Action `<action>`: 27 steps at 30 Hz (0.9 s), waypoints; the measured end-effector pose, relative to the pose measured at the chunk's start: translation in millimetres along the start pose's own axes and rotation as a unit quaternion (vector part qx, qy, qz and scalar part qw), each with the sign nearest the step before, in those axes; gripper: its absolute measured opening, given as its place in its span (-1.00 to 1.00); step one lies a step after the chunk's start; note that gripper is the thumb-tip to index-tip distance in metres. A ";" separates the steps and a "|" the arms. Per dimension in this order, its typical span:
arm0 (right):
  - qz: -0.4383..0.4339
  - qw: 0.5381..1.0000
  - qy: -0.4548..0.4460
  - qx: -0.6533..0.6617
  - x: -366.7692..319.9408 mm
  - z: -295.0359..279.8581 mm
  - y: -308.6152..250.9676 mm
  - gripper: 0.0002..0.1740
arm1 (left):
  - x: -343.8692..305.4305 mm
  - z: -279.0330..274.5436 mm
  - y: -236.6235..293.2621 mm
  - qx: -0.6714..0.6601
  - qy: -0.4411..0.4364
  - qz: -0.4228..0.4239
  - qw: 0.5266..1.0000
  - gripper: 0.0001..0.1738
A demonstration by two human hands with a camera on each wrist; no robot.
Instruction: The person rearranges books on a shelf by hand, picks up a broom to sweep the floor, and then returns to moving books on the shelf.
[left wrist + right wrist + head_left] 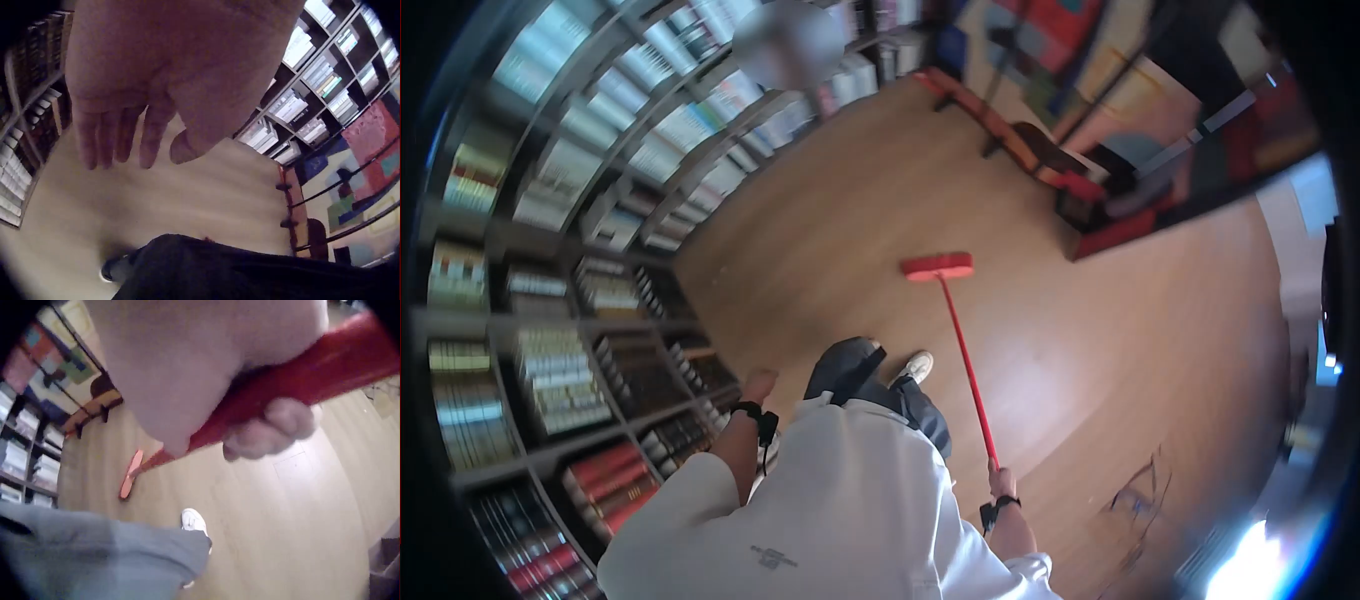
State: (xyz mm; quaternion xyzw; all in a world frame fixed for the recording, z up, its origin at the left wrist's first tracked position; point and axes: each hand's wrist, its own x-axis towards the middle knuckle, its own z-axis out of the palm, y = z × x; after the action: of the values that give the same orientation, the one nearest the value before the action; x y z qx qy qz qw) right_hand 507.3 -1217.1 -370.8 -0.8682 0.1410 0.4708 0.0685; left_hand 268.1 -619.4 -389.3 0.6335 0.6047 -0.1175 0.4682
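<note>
My right hand [1003,484] grips the upper part of a long red broom [966,365]. The handle slants forward and away to a wide, flat red head [938,266] at the wooden floor. In the right wrist view, fingers [269,428] curl round the thick red handle [300,372], and the thumb lies along it. My left hand [759,384] hangs at my side near the bookshelf and holds nothing. Its fingers [119,134] hang loosely extended in the left wrist view.
Tall bookshelves [625,330] full of books line the left side and the back. A colourful patterned panel with a red base rail [1000,130] stands at the back right. Thin dark cables [1140,495] lie on the floor [830,220] to my right. A white shoe [916,367] shows below me.
</note>
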 end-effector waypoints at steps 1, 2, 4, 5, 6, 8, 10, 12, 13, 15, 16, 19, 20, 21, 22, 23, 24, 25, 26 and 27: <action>-0.022 0.999 0.033 -0.031 12.3 -4.3 -3.6 -0.17 | -2.8 0.2 -14.0 0.053 0.006 -0.005 0.999 -0.64; -0.041 0.995 0.066 -0.060 18.5 -9.4 -1.8 -0.18 | -14.4 3.2 -28.5 0.107 0.003 -0.012 0.994 -0.63; -0.089 0.987 0.101 -0.093 18.9 -26.1 -12.4 -0.19 | -41.9 5.8 -37.4 0.008 0.064 -0.041 0.997 -0.67; -0.120 0.977 0.140 -0.107 15.8 -39.5 -19.7 -0.19 | -45.1 7.7 -60.4 0.162 0.039 0.036 0.985 -0.71; -0.131 0.974 0.141 -0.124 16.3 -53.7 -32.5 -0.19 | -43.9 12.3 -87.0 0.311 0.009 0.112 0.944 -0.75; -0.150 0.970 0.114 -0.151 17.7 -75.7 -61.5 -0.16 | -43.0 33.8 -127.5 0.202 -0.003 -0.026 0.979 -0.73; -0.147 0.976 0.083 -0.137 38.9 -89.4 -104.6 -0.13 | -59.6 37.6 -118.0 0.493 -0.114 0.079 0.859 -0.68; -0.214 0.950 0.117 -0.193 46.3 -99.6 -168.6 -0.20 | -43.4 60.8 -157.0 0.211 -0.177 -0.091 0.957 -0.77; -0.235 0.938 0.134 -0.215 39.0 -103.2 -209.2 -0.24 | -38.0 72.3 -171.5 0.042 -0.143 -0.173 0.974 -0.82; -0.272 0.919 0.143 -0.248 58.6 -95.7 -280.4 -0.28 | -36.1 75.7 -165.7 -0.145 -0.102 -0.253 0.951 -0.82; -0.273 0.920 0.139 -0.244 65.0 -88.9 -318.4 -0.28 | -39.4 71.9 -146.8 -0.169 -0.031 -0.293 0.940 -0.69; -0.285 0.917 0.104 -0.260 57.8 -71.1 -411.2 -0.32 | -16.1 34.1 -127.7 -0.228 0.016 -0.298 0.927 -0.72; -0.268 0.921 0.096 -0.264 40.4 -63.0 -439.6 -0.32 | -0.4 20.5 -126.9 -0.259 0.000 -0.261 0.930 -0.74; -0.279 0.916 0.103 -0.271 32.6 -54.3 -454.4 -0.32 | 15.3 9.1 -134.0 -0.310 0.015 -0.217 0.926 -0.85; -0.288 0.909 0.113 -0.279 29.1 -48.4 -468.4 -0.31 | 29.7 -5.4 -132.2 -0.315 0.008 -0.210 0.925 -0.85; -0.312 0.893 0.135 -0.295 25.3 -44.6 -478.4 -0.31 | 42.3 -19.1 -131.3 -0.342 0.061 -0.187 0.919 -0.88; -0.324 0.887 0.142 -0.295 16.7 -40.8 -491.3 -0.30 | 50.1 -32.4 -126.7 -0.368 0.114 -0.167 0.908 -0.88; -0.350 0.872 0.157 -0.303 9.2 -35.9 -507.5 -0.29 | 56.6 -47.4 -120.5 -0.397 0.127 -0.169 0.893 -0.86; -0.378 0.856 0.168 -0.311 3.2 -30.7 -526.0 -0.28 | 59.3 -65.7 -114.2 -0.423 0.144 -0.174 0.878 -0.83; -0.388 0.852 0.148 -0.318 -0.6 -25.0 -550.8 -0.28 | 60.4 -79.5 -111.4 -0.437 0.150 -0.164 0.871 -0.83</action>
State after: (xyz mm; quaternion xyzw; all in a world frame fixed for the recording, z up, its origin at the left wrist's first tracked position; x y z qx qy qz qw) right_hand 697.3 -699.6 -364.3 -0.8864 -0.3560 0.2906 -0.0562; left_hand 151.8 -540.2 -440.4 0.2661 0.7523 0.1806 0.5750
